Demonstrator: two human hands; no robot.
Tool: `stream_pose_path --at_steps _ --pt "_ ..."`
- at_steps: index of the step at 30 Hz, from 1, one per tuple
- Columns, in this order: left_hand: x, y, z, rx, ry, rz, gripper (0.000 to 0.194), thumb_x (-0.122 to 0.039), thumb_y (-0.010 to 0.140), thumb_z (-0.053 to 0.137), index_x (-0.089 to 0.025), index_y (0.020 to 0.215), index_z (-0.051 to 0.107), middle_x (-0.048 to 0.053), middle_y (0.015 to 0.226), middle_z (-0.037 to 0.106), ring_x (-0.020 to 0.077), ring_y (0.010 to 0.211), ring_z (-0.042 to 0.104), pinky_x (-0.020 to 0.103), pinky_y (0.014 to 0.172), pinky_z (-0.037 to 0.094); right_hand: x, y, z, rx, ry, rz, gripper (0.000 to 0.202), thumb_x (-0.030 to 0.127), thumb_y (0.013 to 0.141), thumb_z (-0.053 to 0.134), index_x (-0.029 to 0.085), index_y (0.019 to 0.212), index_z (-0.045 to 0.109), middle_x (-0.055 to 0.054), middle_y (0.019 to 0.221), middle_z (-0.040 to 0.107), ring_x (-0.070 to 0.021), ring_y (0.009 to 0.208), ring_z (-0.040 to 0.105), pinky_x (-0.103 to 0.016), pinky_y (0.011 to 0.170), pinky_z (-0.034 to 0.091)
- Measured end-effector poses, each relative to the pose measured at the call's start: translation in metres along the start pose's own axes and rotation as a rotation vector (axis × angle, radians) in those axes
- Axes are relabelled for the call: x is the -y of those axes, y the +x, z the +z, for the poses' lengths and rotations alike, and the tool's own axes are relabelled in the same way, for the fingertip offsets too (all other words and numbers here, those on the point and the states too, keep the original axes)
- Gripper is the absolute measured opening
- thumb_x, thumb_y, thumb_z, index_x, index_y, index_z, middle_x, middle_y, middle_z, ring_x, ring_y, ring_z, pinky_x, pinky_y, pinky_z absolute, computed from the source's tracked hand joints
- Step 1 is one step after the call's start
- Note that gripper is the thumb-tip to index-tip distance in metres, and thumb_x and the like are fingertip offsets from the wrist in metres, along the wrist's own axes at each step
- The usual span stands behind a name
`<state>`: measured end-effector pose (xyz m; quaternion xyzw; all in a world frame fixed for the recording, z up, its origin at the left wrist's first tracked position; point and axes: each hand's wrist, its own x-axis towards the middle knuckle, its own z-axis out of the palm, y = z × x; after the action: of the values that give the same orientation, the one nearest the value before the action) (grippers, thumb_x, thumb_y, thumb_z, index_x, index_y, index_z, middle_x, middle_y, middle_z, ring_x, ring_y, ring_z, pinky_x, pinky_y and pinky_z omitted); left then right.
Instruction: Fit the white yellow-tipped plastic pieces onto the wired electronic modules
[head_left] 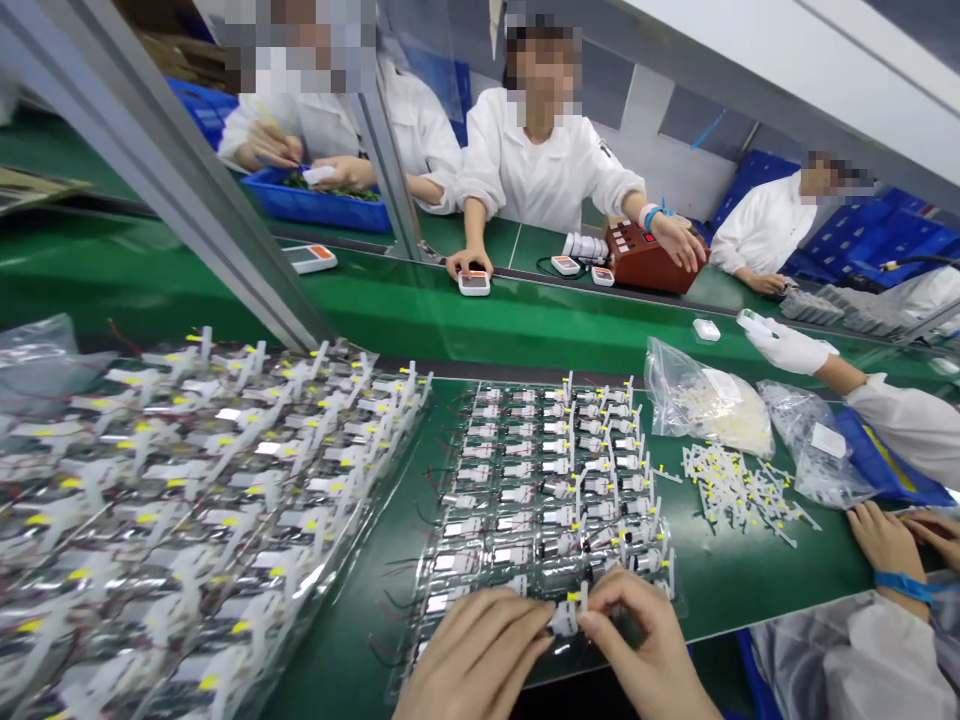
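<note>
In front of me, my left hand (480,655) pinches a small white part (564,619) between thumb and fingertips. My right hand (646,640) is closed on a short white plastic piece with a yellow tip (583,598), held against that part. Both hands are over the near end of a clear plastic tray (491,545). Rows of small white-and-metal parts with thin red and dark wires fill this tray, and white yellow-tipped pieces lie along several rows. The fingers partly hide the joint between the two held things.
A larger filled tray (225,510) spreads to the left. Loose yellow-tipped pieces (739,495) lie in a pile beside plastic bags (709,400) at right. A co-worker's hands (889,545) are near the right edge. Beyond runs a green conveyor belt (420,315) carrying white devices, with several people opposite.
</note>
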<state>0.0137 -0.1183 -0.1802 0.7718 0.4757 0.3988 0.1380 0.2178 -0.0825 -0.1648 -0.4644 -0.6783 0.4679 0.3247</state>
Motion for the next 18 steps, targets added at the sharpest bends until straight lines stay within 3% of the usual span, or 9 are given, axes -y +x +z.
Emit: stream_pose_path --at_steps 3,10,18 --pt "0.007 -0.004 0.000 0.042 0.162 0.062 0.025 -0.021 0.096 0.046 -0.023 0.110 0.066 0.003 0.096 0.074 0.0192 0.085 0.066 0.029 0.077 0.053 -0.001 0.002 -0.003 -0.010 -0.107 -0.079 0.013 0.022 0.093 0.057 0.020 0.083 0.064 -0.002 0.079 0.064 -0.0154 0.075 0.060 -0.025 0.069 0.046" --pt "0.024 -0.017 -0.012 0.043 0.340 -0.092 0.027 -0.020 0.096 0.045 -0.021 0.116 0.063 0.006 0.103 0.070 0.0218 0.094 0.062 0.035 0.084 0.047 -0.015 0.010 -0.016 -0.113 -0.389 -0.264 0.012 0.013 0.095 0.050 0.020 0.093 0.059 -0.005 0.087 0.062 -0.0192 0.083 0.058 -0.033 0.076 0.046" --pt "0.022 -0.013 -0.008 0.063 0.344 -0.120 0.025 -0.018 0.096 0.044 -0.021 0.111 0.064 0.005 0.101 0.070 0.0213 0.093 0.061 0.035 0.085 0.046 -0.022 0.021 -0.001 0.013 -0.568 -0.287 0.011 0.010 0.092 0.053 0.018 0.097 0.059 -0.007 0.092 0.058 -0.0230 0.090 0.054 -0.037 0.076 0.049"
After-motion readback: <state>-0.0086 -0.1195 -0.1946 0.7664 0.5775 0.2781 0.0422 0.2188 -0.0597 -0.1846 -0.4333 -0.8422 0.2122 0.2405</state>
